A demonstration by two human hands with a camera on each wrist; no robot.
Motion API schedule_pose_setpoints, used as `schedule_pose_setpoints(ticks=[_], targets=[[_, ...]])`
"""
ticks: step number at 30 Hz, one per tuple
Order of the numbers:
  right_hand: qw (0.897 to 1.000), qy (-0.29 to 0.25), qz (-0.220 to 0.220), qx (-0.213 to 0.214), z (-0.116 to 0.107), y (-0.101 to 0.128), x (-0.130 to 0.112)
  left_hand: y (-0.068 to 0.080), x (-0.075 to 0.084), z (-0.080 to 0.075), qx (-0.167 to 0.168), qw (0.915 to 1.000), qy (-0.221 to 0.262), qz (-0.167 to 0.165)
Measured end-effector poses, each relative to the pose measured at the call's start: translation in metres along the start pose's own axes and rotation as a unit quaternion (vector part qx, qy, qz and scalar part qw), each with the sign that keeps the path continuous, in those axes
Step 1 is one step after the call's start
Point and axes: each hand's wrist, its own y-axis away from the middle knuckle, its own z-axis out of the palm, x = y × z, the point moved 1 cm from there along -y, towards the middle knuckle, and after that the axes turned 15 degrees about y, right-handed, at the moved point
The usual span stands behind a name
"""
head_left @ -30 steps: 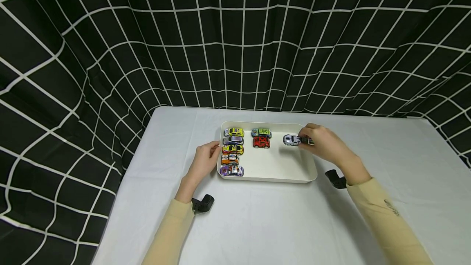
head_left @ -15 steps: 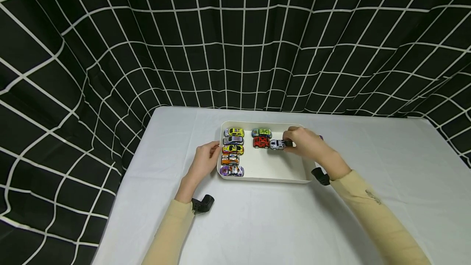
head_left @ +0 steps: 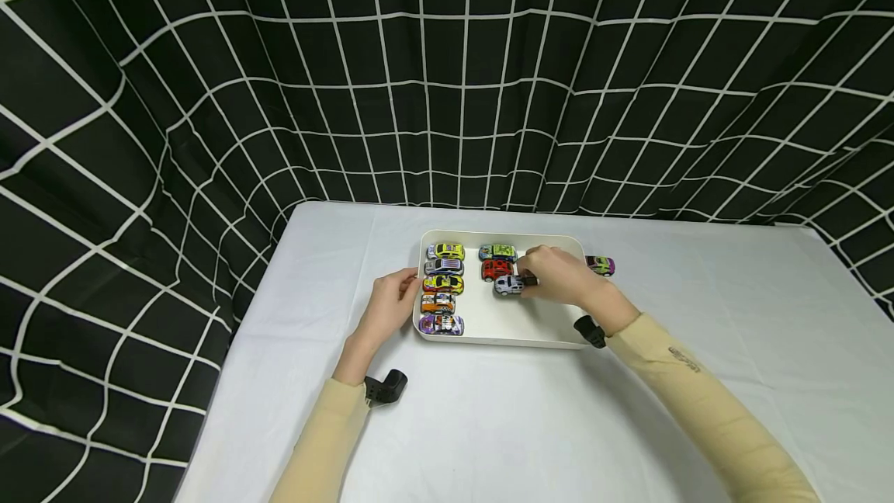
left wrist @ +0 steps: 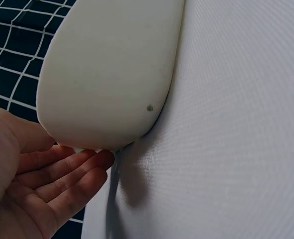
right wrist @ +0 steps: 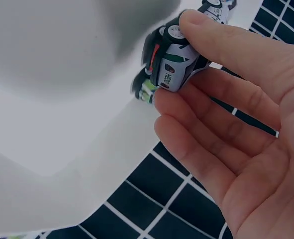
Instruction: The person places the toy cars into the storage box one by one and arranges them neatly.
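Observation:
A white tray (head_left: 503, 338) holds two columns of toy cars. With thumb and fingers, my right hand (head_left: 559, 278) pinches a white-and-black toy car (head_left: 508, 285) inside the tray, just below a red toy car (head_left: 497, 269). In the right wrist view the car (right wrist: 174, 67) is tilted, its rear toward the camera, and the little and ring fingers stay loose below it. At the tray's left end, my left hand (head_left: 391, 303) rests its fairly straight fingertips against the outer wall, palm showing in the left wrist view.
Several toy cars line the tray's left side, among them a purple one (head_left: 441, 324). A green toy car (head_left: 497, 252) sits above the red one. Outside the tray's right wall lies a pink-and-green toy car (head_left: 601, 265). A black grid curtain (head_left: 461, 99) hangs behind the white-covered table (head_left: 489, 425).
My right hand has carried the white-and-black car leftward and down to below the red car. The pink-and-green car outside the tray has come into view. My left hand has stayed put.

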Motion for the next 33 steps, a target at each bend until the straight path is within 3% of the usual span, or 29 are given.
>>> schedule_pose_setpoints(ticks=[23,33], targets=[[0.998,-0.023,-0.001,-0.050,0.011,-0.017,-0.010,-0.001,-0.003,0.000,0.001,0.9999,0.004,0.012],[0.999,-0.024,0.001,-0.045,0.013,-0.016,-0.011,0.000,-0.003,-0.001,0.000,1.0000,0.004,0.005]])
